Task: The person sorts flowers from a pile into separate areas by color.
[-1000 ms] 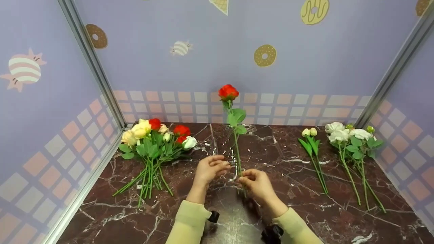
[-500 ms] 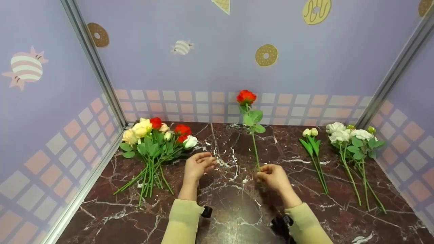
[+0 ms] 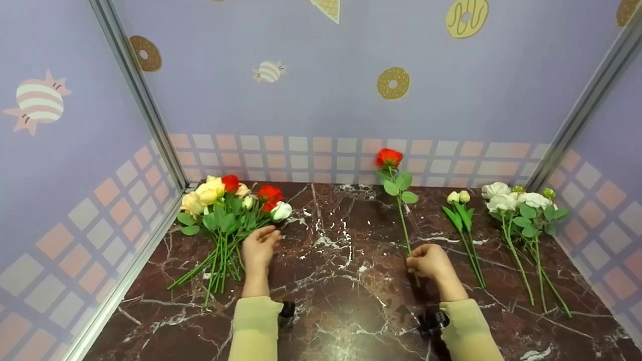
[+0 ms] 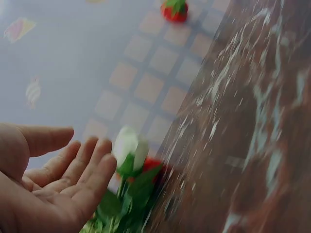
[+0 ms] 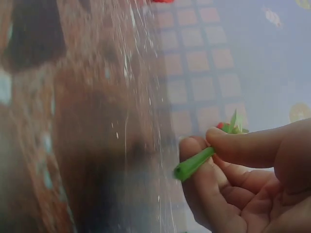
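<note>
Holding a red rose [image 3: 389, 158] by its lower stem, the right hand [image 3: 431, 260] pinches it between thumb and fingers, right of the middle of the table [image 3: 346, 311]. The bloom points toward the far wall [image 3: 321, 110]; the stem's cut end juts out past the fingertips. The left hand [image 3: 259, 249] has its fingers relaxed, the thumb apart from them, at the right side of a mixed bunch [image 3: 225, 220] lying on the left; whether it touches the stems I cannot tell. Two pale tulips [image 3: 466, 218] lie right of the right hand, and white roses [image 3: 501, 202] farther right.
</note>
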Motion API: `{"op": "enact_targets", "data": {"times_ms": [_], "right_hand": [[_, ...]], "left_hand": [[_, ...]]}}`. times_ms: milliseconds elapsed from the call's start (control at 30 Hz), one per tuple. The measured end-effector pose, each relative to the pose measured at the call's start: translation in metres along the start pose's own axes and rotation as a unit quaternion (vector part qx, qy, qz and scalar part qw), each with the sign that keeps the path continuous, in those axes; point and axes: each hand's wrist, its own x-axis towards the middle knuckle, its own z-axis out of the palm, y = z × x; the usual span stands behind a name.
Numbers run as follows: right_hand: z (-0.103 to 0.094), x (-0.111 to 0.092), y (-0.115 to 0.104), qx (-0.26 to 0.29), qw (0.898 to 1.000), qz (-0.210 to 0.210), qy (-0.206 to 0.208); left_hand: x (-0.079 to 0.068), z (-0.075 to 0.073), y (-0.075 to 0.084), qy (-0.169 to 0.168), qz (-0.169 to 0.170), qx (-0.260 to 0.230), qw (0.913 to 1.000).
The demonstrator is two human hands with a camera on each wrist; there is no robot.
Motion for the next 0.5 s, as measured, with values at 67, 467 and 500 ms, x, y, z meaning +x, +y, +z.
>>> {"op": "enact_targets", "data": {"times_ms": [67, 467, 500], "right_hand": [[-0.004, 0.000, 0.002, -0.003, 1.000, 0.011, -0.006], [-0.027, 0.002, 0.015, -0.031, 0.995, 0.077, -0.055], [-0.029, 0.002, 0.016, -0.030, 0.994, 0.081, -0.061]], "left_hand": [[0.003, -0.012, -0.001, 0.030, 0.013, 0.053, 0.9981], [0.009, -0.077, -0.008, 0.115, -0.028, 0.192, 0.9742], [0.009, -0.080, -0.009, 0.110, -0.035, 0.208, 0.9714]]}}
